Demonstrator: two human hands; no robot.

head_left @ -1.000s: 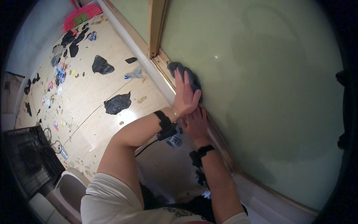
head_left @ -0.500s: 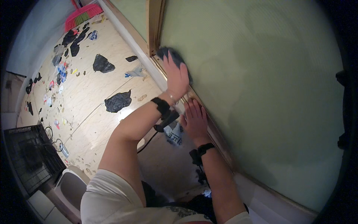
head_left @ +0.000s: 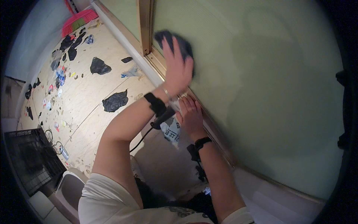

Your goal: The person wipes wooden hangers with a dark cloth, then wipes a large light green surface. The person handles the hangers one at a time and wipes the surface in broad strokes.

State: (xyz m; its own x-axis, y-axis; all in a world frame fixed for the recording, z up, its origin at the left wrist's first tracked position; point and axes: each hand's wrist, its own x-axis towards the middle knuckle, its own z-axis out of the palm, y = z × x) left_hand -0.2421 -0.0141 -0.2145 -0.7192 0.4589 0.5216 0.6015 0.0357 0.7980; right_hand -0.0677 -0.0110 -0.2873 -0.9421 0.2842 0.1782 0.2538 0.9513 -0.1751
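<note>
My left hand presses a dark grey cloth against the pale green glass panel, close to its upright gold frame bar. Its fingers lie stretched over the cloth, which bunches out beyond the fingertips. Below it, my right hand rests on the gold bottom rail with fingers extended and nothing in them. A black strap circles each wrist, and a dark device with a cable hangs under the left one.
Torn black plastic pieces and small litter are scattered over the tiled floor at left. A pink broom lies at the far end. A black wire crate and a pale bin stand at lower left. A printed wrapper lies by my right hand.
My left hand and the cloth have moved up off the corner by the rail, onto the glass. My right hand has stayed on the rail, its fingers slightly more bent.
</note>
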